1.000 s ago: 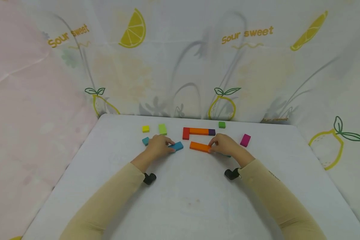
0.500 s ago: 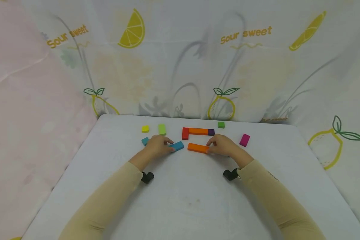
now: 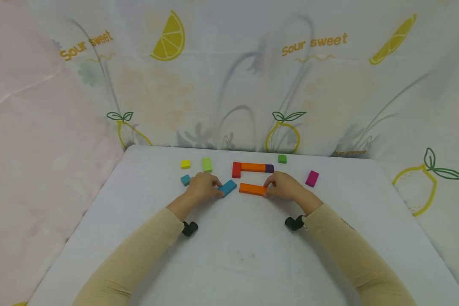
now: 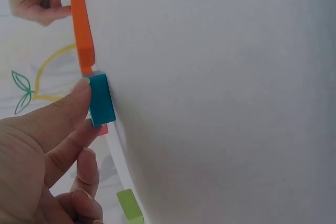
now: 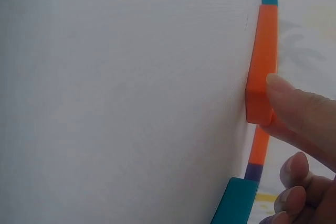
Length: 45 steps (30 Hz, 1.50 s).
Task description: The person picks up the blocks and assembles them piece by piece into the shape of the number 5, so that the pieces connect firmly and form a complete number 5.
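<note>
My left hand (image 3: 204, 187) pinches a blue block (image 3: 227, 188) between thumb and finger; it lies slanted, its right end farther from me. In the left wrist view the thumb presses one face of this blue block (image 4: 102, 99). With thumb and finger my right hand (image 3: 286, 187) holds the right end of a long orange block (image 3: 252, 189). A small gap separates the two held blocks. Just behind them lie a red block (image 3: 236, 170), another orange block (image 3: 253, 167) and a purple block (image 3: 269, 168), joined in an L shape.
On the white table (image 3: 233, 263) lie a yellow block (image 3: 185, 164), a light green block (image 3: 207, 165), a small blue block (image 3: 185, 180), a green block (image 3: 282, 159) and a magenta block (image 3: 312, 178). A teal block (image 5: 236, 203) sits near my right fingers. A printed curtain (image 3: 229, 76) hangs behind.
The blue block has turned so that it slants more, and it has shifted slightly right. The right hand has slid the orange block a little left and made it more level.
</note>
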Tool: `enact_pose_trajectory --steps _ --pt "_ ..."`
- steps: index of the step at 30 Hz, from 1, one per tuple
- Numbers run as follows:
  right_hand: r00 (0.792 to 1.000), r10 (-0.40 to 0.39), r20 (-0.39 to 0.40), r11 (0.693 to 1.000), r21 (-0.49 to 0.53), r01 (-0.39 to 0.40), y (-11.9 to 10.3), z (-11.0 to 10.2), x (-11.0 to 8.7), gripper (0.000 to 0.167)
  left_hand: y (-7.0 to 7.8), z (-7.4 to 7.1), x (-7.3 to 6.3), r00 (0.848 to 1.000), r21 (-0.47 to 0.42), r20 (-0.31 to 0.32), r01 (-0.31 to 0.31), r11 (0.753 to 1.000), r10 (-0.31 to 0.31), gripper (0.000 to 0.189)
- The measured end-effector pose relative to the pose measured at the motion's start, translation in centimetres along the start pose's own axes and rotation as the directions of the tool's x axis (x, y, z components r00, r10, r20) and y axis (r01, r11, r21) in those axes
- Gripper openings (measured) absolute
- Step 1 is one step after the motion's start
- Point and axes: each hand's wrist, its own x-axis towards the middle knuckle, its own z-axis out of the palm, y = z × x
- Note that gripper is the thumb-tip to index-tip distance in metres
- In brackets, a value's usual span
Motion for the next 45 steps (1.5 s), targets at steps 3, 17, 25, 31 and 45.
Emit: enact_pose_trajectory --steps 3,17,25,31,45 --pt "1.000 -0.001 -0.001 1.000 0.006 0.001 -0.1 0.0 0.0 0.023 0.7 0.0 -0.2 1.000 0.022 -0.004 -0.004 1.000 0.004 0.032" --pt "1.000 -0.003 0.001 1.000 0.024 0.003 -0.1 0.1 0.1 0.023 1.8 0.7 0.2 0.999 0.034 0.016 0.046 0.998 -0.046 0.032" --pt "1.000 0.004 -0.003 1.000 0.008 -0.003 -0.3 -0.1 0.0 0.030 1.6 0.3 0.6 0.999 0.036 0.027 0.019 0.999 -0.020 0.043" --pt "1.000 -0.008 -0.007 1.000 0.009 0.008 -0.4 -0.5 -0.1 0.028 1.8 0.1 1.4 0.994 -0.004 0.101 -0.036 0.999 0.036 0.054" --pt "1.000 -0.001 0.006 1.000 0.017 0.000 -0.3 -0.1 0.3 0.020 1.8 0.3 2.2 0.988 0.020 0.140 -0.077 0.997 0.073 0.055"
